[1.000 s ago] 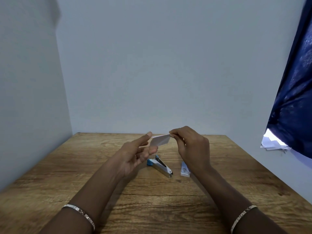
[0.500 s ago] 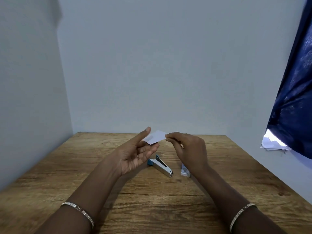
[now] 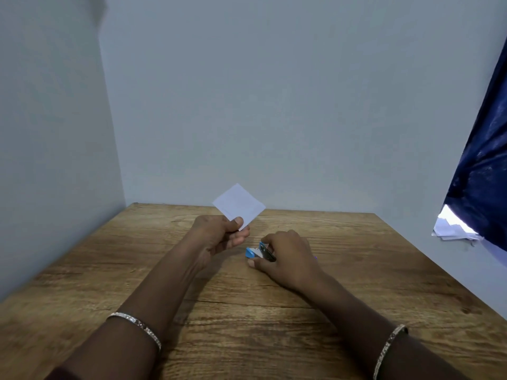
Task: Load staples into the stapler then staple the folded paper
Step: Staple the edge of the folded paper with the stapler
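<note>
My left hand (image 3: 219,237) pinches the lower corner of a small folded white paper (image 3: 238,205) and holds it upright above the wooden table (image 3: 109,270). Lower and to the right, my right hand (image 3: 285,256) rests on the table with thumb and fingers closed around a small blue and silver stapler (image 3: 258,253). Only the stapler's left end shows; the rest is under my fingers. The staple box seen earlier is hidden behind my right hand.
Grey walls close the table on the left and at the back. A dark blue curtain (image 3: 482,160) hangs at the right, with a pile of white papers (image 3: 452,230) below it, off the table's right edge.
My right hand let go of the paper and dropped onto the stapler. My left hand now holds the paper alone and has raised it upright.
</note>
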Demonstrator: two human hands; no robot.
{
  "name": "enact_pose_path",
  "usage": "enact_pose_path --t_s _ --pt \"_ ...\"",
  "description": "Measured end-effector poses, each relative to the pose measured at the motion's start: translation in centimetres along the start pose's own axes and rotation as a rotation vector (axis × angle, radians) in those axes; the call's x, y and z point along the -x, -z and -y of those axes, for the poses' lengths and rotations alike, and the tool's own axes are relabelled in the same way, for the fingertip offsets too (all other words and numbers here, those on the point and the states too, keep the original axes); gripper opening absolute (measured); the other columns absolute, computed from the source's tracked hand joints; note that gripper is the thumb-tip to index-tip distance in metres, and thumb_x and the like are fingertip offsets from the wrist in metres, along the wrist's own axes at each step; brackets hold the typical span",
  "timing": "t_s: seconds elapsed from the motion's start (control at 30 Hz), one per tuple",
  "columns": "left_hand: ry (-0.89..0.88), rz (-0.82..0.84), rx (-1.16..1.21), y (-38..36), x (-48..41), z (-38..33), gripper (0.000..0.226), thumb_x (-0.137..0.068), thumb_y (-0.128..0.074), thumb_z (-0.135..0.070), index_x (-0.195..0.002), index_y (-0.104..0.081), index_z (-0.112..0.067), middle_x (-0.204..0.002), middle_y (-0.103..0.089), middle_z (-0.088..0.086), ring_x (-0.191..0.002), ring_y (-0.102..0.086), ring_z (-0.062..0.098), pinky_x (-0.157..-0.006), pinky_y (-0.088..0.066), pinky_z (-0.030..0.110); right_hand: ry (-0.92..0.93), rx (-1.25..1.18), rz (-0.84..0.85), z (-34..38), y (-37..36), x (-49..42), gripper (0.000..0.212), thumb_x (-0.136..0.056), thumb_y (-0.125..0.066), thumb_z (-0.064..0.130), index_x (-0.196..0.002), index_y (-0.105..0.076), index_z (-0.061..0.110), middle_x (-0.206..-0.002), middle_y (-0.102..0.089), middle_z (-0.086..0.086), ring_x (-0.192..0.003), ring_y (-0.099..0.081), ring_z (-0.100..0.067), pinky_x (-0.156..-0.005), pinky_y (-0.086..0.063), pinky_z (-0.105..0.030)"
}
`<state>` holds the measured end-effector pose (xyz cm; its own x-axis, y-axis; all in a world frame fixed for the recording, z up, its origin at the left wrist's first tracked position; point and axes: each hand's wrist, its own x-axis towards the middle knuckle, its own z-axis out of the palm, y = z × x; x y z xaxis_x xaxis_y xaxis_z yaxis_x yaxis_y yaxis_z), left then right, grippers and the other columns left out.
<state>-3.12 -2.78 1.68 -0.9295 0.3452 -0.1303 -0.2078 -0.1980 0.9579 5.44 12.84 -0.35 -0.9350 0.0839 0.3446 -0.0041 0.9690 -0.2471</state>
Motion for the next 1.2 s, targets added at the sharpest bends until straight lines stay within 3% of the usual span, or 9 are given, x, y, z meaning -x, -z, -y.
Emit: enact_pose_path --t_s 0.07,0.23,0.37,0.43,0.6,0.7,0.87,1.2 --pt "-0.008 0.016 -0.001 0.0 0.0 -0.1 0.008 -0.091 -0.068 -0.002 -0.089 -0.069 0.005 -0.074 -0.079 0.013 -0.065 -0.077 0.014 -0.052 -0.058 0.02 -0.019 -0.016 0.029 0.1 0.1 -0.1 0.039 -0.086 -0.068 0.053 -0.081 -0.06 0.015 -0.083 -0.061 0.0 -0.089 -0.055 -0.022 -0.071 -0.038 -0.033" --pt "-0.052 0.031 -0.01 0.0 0.2 0.0 0.012 -0.093 -0.066 -0.004 -0.098 -0.066 0.007 -0.078 -0.08 0.012 -0.071 -0.078 0.015 -0.054 -0.059 0.021 -0.07 -0.169 -0.051 -0.4 0.5 -0.3 0.022 -0.088 -0.072 0.032 -0.102 -0.076 0.015 -0.095 -0.075 -0.002 -0.091 -0.065 -0.022 -0.072 -0.043 -0.03" --pt "-0.118 -0.015 -0.025 0.0 0.4 0.0 0.01 -0.089 -0.073 -0.009 -0.085 -0.069 -0.001 -0.079 -0.079 0.013 -0.072 -0.078 0.016 -0.056 -0.059 0.022 -0.219 -0.719 -0.177 -1.2 1.0 -0.9 0.024 -0.088 -0.075 0.024 -0.112 -0.075 0.019 -0.089 -0.071 0.006 -0.083 -0.067 -0.009 -0.076 -0.052 -0.027" --pt "-0.137 -0.041 -0.025 -0.2 0.6 0.0 0.016 -0.085 -0.077 -0.01 -0.073 -0.068 -0.004 -0.073 -0.077 0.012 -0.067 -0.077 0.015 -0.055 -0.058 0.02 -0.261 -1.018 -0.102 -1.5 1.1 -1.0 0.023 -0.089 -0.076 0.019 -0.112 -0.074 0.018 -0.097 -0.074 -0.003 -0.09 -0.072 -0.016 -0.083 -0.057 -0.029" --pt "-0.16 -0.075 -0.005 -0.8 1.0 -0.3 0.015 -0.082 -0.079 -0.007 -0.081 -0.071 0.005 -0.064 -0.073 0.012 -0.058 -0.074 0.015 -0.053 -0.059 0.021 -0.24 -1.397 0.064 -1.3 1.3 -1.0 0.015 -0.09 -0.071 0.005 -0.102 -0.075 0.012 -0.088 -0.078 -0.006 -0.08 -0.073 -0.01 -0.073 -0.056 -0.019" --pt "-0.193 -0.066 -0.054 -0.8 1.2 -0.4 0.016 -0.082 -0.08 -0.009 -0.072 -0.07 -0.001 -0.066 -0.073 0.014 -0.06 -0.074 0.015 -0.053 -0.058 0.022 -0.263 -1.479 0.093 -1.5 1.3 -0.9 0.015 -0.09 -0.069 0.003 -0.104 -0.075 0.006 -0.09 -0.077 -0.009 -0.083 -0.072 -0.014 -0.077 -0.057 -0.02" --pt "-0.241 -0.034 -0.145 -1.1 1.6 -0.2 0.018 -0.08 -0.082 -0.01 -0.077 -0.071 0.005 -0.067 -0.073 0.016 -0.059 -0.073 0.017 -0.055 -0.059 0.023 -0.276 -1.525 0.123 -1.4 1.4 -0.9 0.022 -0.088 -0.071 0.006 -0.11 -0.074 0.0 -0.097 -0.077 -0.012 -0.088 -0.072 -0.016 -0.083 -0.058 -0.025" --pt "-0.262 0.031 -0.176 -1.2 1.7 -0.3 0.017 -0.08 -0.081 -0.009 -0.079 -0.07 0.003 -0.069 -0.075 0.016 -0.064 -0.076 0.02 -0.056 -0.06 0.025 -0.275 -1.534 0.14 -1.8 1.3 -0.9 0.028 -0.07 -0.078 0.015 -0.095 -0.079 0.004 -0.09 -0.076 -0.015 -0.085 -0.072 -0.019 -0.083 -0.058 -0.028"
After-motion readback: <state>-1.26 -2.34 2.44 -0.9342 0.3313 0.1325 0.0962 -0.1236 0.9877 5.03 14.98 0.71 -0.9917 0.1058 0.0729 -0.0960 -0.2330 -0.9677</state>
